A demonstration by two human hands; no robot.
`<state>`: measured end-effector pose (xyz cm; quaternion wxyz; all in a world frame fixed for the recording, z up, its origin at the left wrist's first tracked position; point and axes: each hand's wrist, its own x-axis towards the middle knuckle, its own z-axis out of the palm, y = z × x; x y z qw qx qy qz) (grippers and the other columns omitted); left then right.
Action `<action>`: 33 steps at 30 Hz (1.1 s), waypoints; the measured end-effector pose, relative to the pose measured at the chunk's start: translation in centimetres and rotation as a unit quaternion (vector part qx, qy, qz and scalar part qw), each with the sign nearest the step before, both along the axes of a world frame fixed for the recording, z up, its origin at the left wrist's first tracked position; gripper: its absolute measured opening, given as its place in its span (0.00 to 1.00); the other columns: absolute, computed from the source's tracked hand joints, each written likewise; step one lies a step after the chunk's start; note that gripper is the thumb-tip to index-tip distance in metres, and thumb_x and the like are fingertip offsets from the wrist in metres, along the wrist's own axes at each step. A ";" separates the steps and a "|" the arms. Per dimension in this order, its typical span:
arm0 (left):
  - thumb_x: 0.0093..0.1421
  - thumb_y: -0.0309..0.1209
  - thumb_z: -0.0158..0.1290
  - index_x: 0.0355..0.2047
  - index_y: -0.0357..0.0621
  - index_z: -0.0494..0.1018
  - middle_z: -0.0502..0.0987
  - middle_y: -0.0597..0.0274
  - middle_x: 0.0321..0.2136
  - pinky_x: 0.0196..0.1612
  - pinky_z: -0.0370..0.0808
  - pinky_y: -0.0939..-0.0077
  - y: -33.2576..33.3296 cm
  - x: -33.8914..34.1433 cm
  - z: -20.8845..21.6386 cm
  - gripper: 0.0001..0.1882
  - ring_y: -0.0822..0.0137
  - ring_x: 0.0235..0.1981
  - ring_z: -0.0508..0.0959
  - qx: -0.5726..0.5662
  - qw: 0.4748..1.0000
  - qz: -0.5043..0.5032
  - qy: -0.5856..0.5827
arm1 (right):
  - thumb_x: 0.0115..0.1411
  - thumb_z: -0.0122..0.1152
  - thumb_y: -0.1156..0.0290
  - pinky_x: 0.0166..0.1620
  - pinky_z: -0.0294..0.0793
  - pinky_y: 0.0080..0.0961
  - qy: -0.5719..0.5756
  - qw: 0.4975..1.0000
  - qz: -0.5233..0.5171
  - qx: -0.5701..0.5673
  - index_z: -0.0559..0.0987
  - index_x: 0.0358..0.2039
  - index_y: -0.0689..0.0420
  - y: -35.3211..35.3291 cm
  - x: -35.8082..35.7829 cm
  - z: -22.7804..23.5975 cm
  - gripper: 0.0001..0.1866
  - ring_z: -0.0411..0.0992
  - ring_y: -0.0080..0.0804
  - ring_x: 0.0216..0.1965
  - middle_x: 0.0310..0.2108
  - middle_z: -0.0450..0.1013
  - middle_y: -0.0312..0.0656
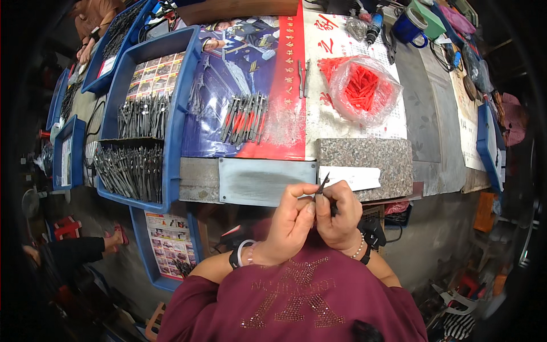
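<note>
Close to my chest, at the table's front edge, both hands pinch one small dark pair of tweezers (323, 183), its pointed end sticking up. My left hand (293, 223) has thumb and forefinger pressed together at its side. Wrapped around the lower part is my right hand (341, 216), whose fingers hide much of it. Just beyond lie a white paper slip (356, 178) and a speckled stone slab (387, 162). A grey metal plate (256, 178) is left of the slip. Farther off, a row of black tweezers, some with red pieces (245, 119), rests on the poster.
A blue tray (169, 134) at left holds many dark tweezers in two rows. A clear bag of red plastic pieces (364, 91) stands at the back right. Beyond are a blue mug (409, 27) and pliers (389, 45). A lower blue tray (149, 251) sits beneath the table's edge.
</note>
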<state>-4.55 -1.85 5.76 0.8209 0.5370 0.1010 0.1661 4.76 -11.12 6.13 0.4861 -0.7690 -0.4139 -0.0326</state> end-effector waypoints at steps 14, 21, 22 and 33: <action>0.69 0.23 0.38 0.54 0.37 0.56 0.74 0.59 0.35 0.40 0.70 0.83 0.5 0.2 -0.2 0.14 0.78 0.36 0.72 -0.019 0.999 0.045 -0.016 | 0.59 0.57 0.75 0.21 0.67 0.32 0.246 0.967 0.062 -0.002 0.70 0.32 0.61 1.3 0.2 1.0 0.05 0.69 0.43 0.19 0.22 0.67 0.45; 0.68 0.21 0.38 0.55 0.37 0.55 0.74 0.61 0.35 0.39 0.69 0.85 1.3 0.8 -0.1 0.16 0.80 0.34 0.71 0.029 0.999 0.027 0.004 | 0.62 0.54 0.74 0.23 0.68 0.35 0.068 0.994 0.021 -0.088 0.71 0.31 0.62 1.7 0.4 1.2 0.05 0.69 0.47 0.19 0.21 0.68 0.47; 0.68 0.22 0.38 0.55 0.37 0.55 0.74 0.63 0.33 0.38 0.69 0.85 1.7 0.7 0.1 0.16 0.81 0.32 0.70 0.023 0.999 0.015 0.023 | 0.62 0.53 0.74 0.23 0.68 0.35 0.107 0.988 0.034 -0.104 0.71 0.31 0.62 1.7 0.6 1.2 0.05 0.69 0.47 0.19 0.21 0.68 0.48; 0.62 0.23 0.47 0.39 0.34 0.71 0.71 0.54 0.29 0.32 0.70 0.70 14.8 3.6 -1.5 0.07 0.61 0.29 0.72 0.481 0.821 0.254 0.171 | 0.66 0.51 0.68 0.28 0.68 0.19 0.353 0.931 0.073 -0.058 0.75 0.41 0.65 -1.3 3.2 2.3 0.12 0.68 0.21 0.22 0.25 0.72 0.39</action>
